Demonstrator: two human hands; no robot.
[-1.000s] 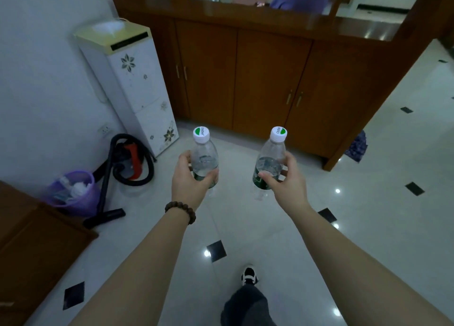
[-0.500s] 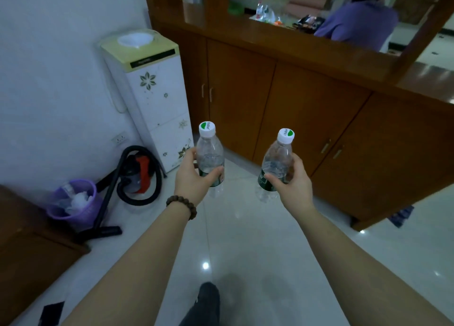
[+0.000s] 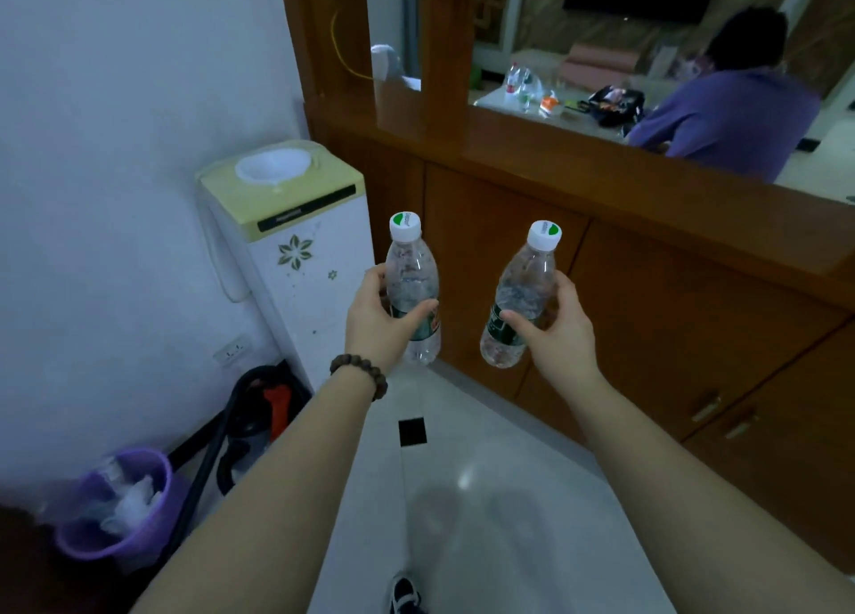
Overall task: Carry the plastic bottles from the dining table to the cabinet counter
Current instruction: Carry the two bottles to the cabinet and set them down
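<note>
Left hand [image 3: 377, 324] wrapped round one bottle [image 3: 412, 289], right hand [image 3: 557, 331] round another [image 3: 520, 299]. Probably light, thin-walled, crushable; mid-body grip at the label suits, short of the worktop [image 3: 647, 188].

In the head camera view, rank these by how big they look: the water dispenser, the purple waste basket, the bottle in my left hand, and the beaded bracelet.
Largest to smallest, as they look:
1. water dispenser
2. purple waste basket, though nearness to the camera enlarges it
3. bottle held in the left hand
4. beaded bracelet
</note>
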